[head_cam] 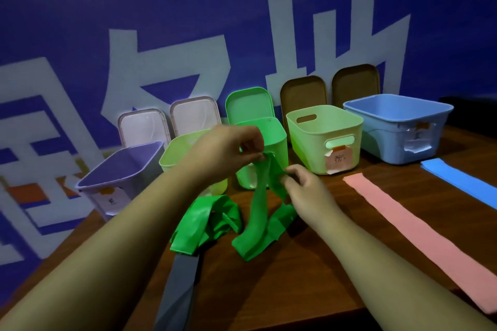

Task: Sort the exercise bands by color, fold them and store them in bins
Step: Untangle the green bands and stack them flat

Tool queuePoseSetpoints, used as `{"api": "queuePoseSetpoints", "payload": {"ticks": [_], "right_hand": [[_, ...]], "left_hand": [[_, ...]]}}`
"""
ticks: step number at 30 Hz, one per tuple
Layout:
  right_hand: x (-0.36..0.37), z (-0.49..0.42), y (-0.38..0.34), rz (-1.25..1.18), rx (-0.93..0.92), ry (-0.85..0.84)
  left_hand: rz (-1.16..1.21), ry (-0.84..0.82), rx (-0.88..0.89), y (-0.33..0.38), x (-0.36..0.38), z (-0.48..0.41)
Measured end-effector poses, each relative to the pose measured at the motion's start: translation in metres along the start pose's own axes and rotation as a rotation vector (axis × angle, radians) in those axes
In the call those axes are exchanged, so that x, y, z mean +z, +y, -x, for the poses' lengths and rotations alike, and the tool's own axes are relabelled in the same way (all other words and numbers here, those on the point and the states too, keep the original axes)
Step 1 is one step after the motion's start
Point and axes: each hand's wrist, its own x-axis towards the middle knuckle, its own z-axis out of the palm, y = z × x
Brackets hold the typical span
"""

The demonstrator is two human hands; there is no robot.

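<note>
A green exercise band (259, 212) hangs crumpled from both hands down onto the wooden table (295, 290). My left hand (228, 148) pinches its top end in front of the bright green bin (277, 140). Slightly lower and to the right, my right hand (304, 185) grips another part of the same band. More green band (204, 226) lies bunched on the table to the left. A grey band (177, 293) runs toward the near edge. A pink band (419, 236) and a blue band (460, 180) lie flat on the right.
Along the back stand a purple bin (121, 169), a pale green bin (177, 153), a labelled light green basket (322, 137) and a blue tub (398, 126). Several lids (304, 94) lean against the blue wall behind them.
</note>
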Motion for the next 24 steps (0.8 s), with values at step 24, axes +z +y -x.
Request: {"api": "queuePoseSetpoints", "payload": {"ticks": [24], "right_hand": [[0.007, 0.028, -0.013, 0.067, 0.112, -0.316]], "left_hand": [[0.200, 0.241, -0.225, 0.015, -0.104, -0.057]]}}
